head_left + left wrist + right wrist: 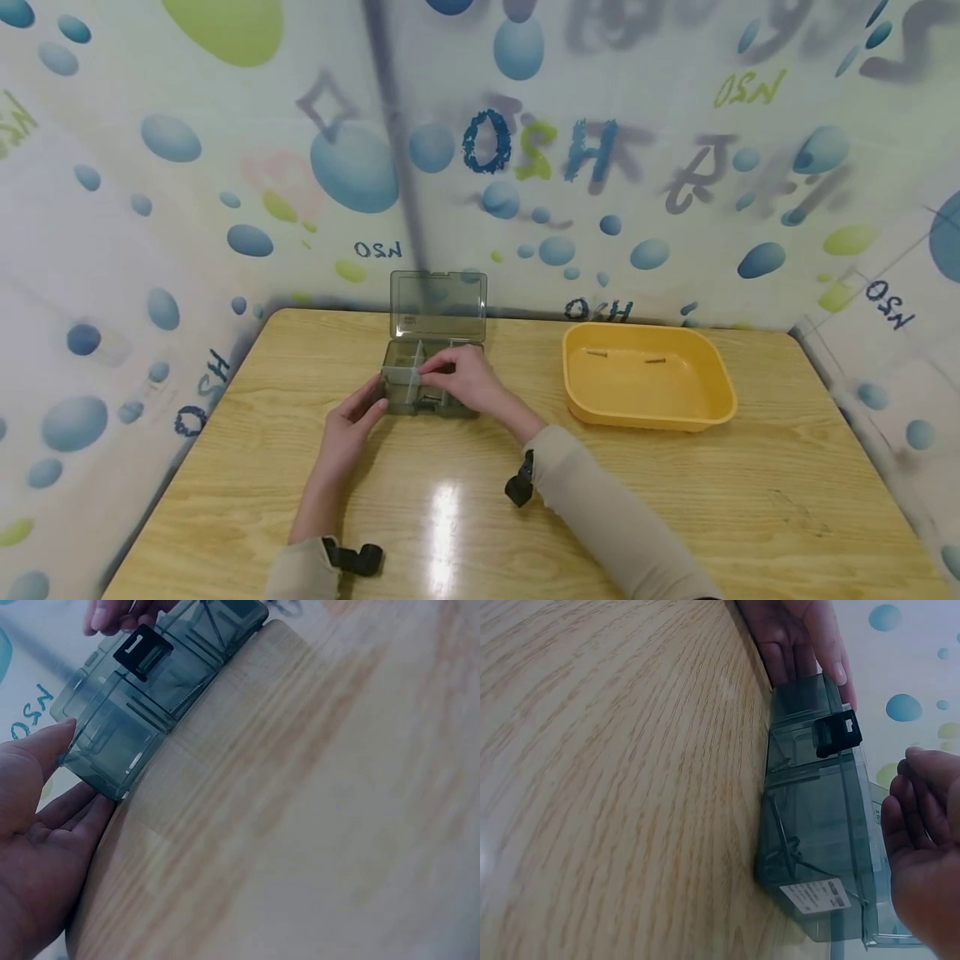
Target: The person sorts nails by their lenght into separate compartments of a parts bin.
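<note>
A translucent grey-green compartment box [402, 408] stands on the wooden table, its lid [438, 307] raised at the back. My left hand [352, 425] grips the box's left end; in the left wrist view the thumb [56, 742] lies against the near corner and the fingers reach around the end. Over the middle of the box is my right hand [468, 382], thumb and forefinger brought together beside a clear divider [401, 375]. Whether something small sits between these fingertips cannot be made out. Dark screws [784, 836] lie inside a compartment, seen through the wall.
A yellow tray [648, 414] stands to the right of the box with two screws [656, 361] in it. The dark front latch [838, 733] sticks out from the box. A patterned sheet [525, 208] hangs directly behind the table's back edge.
</note>
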Action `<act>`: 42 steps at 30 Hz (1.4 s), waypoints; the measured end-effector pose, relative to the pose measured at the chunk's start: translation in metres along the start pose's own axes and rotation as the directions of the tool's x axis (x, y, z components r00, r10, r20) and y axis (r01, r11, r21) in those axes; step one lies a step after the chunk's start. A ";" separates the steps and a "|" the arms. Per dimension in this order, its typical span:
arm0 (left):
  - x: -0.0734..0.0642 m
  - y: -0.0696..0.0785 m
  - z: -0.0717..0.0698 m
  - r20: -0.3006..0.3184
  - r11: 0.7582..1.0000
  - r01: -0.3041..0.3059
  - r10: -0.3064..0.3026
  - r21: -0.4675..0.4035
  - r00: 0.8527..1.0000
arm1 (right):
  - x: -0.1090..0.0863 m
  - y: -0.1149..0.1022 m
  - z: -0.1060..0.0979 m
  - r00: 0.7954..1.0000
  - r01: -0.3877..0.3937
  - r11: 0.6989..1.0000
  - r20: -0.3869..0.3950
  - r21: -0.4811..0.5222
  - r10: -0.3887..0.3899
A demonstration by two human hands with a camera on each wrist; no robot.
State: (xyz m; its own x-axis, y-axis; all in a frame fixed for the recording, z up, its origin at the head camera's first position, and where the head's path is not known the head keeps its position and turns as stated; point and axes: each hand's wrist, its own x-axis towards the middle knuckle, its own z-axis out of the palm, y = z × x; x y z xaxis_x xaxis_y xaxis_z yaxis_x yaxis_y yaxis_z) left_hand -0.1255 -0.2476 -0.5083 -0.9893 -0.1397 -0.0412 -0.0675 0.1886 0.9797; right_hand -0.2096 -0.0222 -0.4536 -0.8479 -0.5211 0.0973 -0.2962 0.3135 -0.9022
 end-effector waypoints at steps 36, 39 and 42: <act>0.000 0.001 0.001 0.009 0.999 0.019 -0.019 0.029 1.000 | -0.103 0.036 -0.140 0.962 -0.099 0.993 -0.259 -0.058 0.081; 0.000 0.001 0.000 0.013 0.999 0.032 -0.033 0.026 0.999 | -0.110 0.044 -0.152 0.955 -0.122 0.990 -0.278 -0.069 0.099; -0.001 0.003 0.000 0.011 0.999 0.042 -0.043 0.034 0.999 | -0.114 0.054 -0.168 0.948 -0.155 0.985 -0.293 -0.076 0.127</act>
State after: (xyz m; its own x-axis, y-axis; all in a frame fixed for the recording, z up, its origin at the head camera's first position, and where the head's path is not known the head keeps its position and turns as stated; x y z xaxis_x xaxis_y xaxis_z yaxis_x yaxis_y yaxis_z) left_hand -0.1251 -0.2470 -0.5057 -0.9869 -0.1372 -0.0852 -0.1137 0.2156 0.9698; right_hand -0.2027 0.1871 -0.4425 -0.9699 -0.2217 0.1010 -0.1936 0.4500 -0.8718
